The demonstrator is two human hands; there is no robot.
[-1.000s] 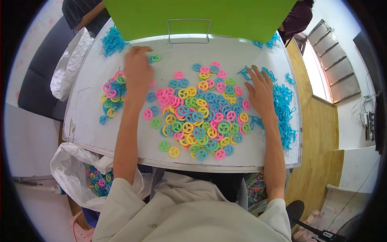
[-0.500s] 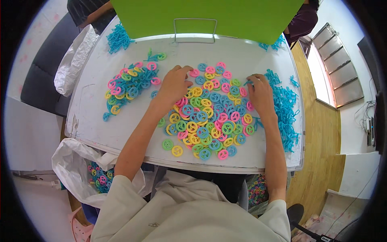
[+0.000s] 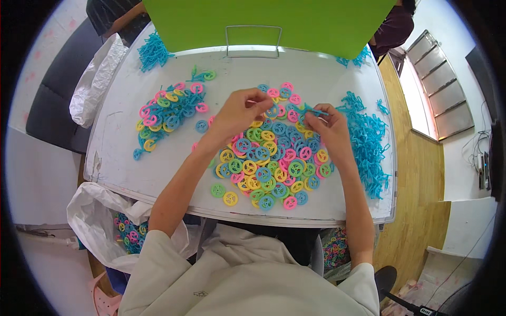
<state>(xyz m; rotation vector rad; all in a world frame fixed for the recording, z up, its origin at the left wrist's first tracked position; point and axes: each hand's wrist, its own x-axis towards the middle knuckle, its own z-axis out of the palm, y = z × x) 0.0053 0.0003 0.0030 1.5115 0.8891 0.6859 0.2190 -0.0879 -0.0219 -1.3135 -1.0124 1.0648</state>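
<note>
A heap of small plastic spoked wheels (image 3: 279, 152) in pink, yellow, green and blue covers the middle of the table. Above its far left side, my left hand (image 3: 243, 111) is closed in a pinch, with a pink wheel (image 3: 272, 92) at its fingertips. My right hand (image 3: 328, 124) pinches a thin blue plastic stick piece (image 3: 316, 111) over the heap's far right side. The two hands face each other, a short gap apart. Just right of my right hand lies a pile of similar blue stick pieces (image 3: 369, 152).
On the left lies a pile of blue sticks with wheels on them (image 3: 171, 110). A green panel (image 3: 316, 26) stands across the far edge. More blue pieces (image 3: 154, 51) lie far left. An open white sack (image 3: 87, 226) of coloured pieces hangs near left. Other people sit beyond.
My left hand has moved right, and a pink wheel has come along at its fingertips. My right hand has come left from the blue pile's edge, raising the blue stick piece.
</note>
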